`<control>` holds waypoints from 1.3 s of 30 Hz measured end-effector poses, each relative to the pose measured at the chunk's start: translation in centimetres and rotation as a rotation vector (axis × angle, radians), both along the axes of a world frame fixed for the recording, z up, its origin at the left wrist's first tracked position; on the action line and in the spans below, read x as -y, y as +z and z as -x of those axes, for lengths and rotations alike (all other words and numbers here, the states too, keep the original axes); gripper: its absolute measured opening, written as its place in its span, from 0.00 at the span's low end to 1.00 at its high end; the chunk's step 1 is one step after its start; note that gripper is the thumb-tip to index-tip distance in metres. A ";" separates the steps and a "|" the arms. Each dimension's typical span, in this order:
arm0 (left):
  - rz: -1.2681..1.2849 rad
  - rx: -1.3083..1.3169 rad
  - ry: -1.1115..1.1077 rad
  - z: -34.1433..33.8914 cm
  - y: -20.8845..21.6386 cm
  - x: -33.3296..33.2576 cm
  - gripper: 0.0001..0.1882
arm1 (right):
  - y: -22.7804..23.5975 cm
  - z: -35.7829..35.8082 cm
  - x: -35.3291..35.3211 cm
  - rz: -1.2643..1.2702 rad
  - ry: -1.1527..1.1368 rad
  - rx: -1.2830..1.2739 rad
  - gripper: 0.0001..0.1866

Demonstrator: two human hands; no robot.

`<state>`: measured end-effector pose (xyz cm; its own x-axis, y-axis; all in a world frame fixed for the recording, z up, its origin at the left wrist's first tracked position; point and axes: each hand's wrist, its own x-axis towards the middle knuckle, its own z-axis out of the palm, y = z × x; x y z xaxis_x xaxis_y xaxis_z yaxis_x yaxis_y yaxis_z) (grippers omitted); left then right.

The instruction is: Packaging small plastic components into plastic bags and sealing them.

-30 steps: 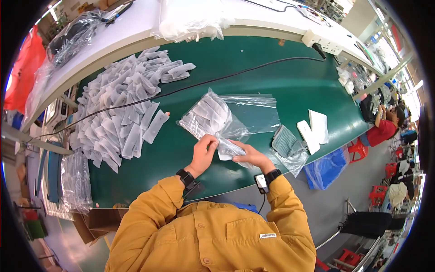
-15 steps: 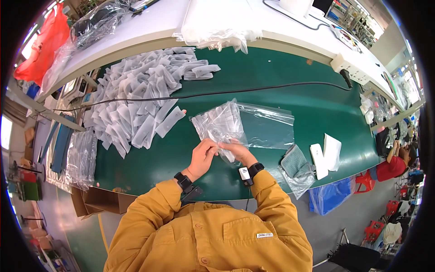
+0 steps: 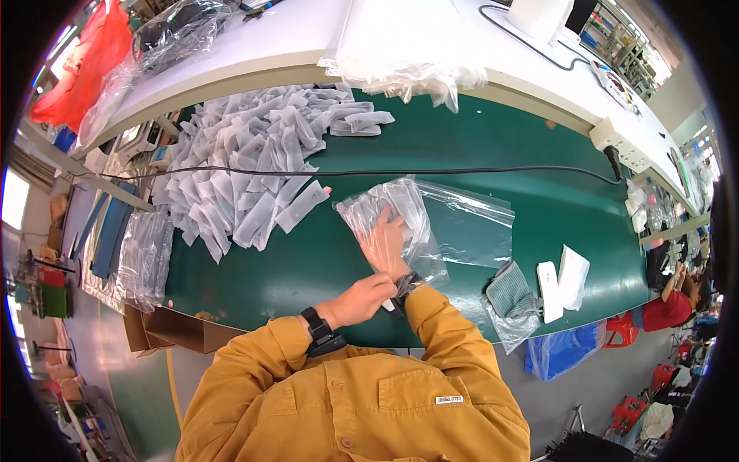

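A clear plastic bag lies on the green tabletop before me, with whitish packets showing through its left part. My right hand is inside the bag, seen through the film, its fingers spread against the packets. Close to my right wrist, my left hand is closed in a pinch on the bag's near edge; the exact grip is partly hidden by its fingers. Flat clear film stretches to the right from the filled part. To the left a big heap of frosted white packets covers the table.
A black cable crosses above the table to a power strip. At right lie a grey knitted item in a clear bag, a white box and a white sheet. A shelf spans the far side.
My right hand has gone from the bag's near edge into the bag and opened. My left hand has shifted nearer me, to my right wrist. The view has shifted slightly.
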<state>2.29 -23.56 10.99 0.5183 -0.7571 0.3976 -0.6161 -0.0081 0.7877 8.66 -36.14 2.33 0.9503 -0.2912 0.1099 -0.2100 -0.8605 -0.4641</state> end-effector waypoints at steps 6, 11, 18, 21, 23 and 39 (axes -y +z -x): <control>-0.051 -0.121 0.108 -0.5 -0.1 -0.5 0.04 | 1.4 2.2 2.0 -0.030 0.146 -0.002 0.56; 0.094 -0.051 0.163 -1.4 0.1 0.0 0.03 | 1.5 4.2 3.3 -0.080 0.268 -0.114 0.53; -0.067 -0.163 -0.037 -1.5 -1.2 -0.1 0.02 | -1.3 -0.1 -0.2 -0.237 0.205 0.012 0.49; -0.105 -0.149 -0.043 -2.2 -1.7 -0.8 0.04 | -0.8 -0.4 -0.6 -0.327 0.164 0.047 0.47; -0.127 -0.142 -0.032 -2.6 -1.9 -1.8 0.04 | 0.1 1.1 1.3 -0.241 0.346 0.165 0.38; -0.185 -0.117 -0.060 -4.0 -0.4 -1.4 0.11 | -3.5 -0.6 6.1 -0.282 0.002 0.330 0.08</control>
<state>6.32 -22.16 10.58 0.5048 -0.8423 0.1888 -0.5241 -0.1252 0.8424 9.28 -42.22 -1.17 0.8780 -0.3518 0.3247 -0.0094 -0.6907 -0.7230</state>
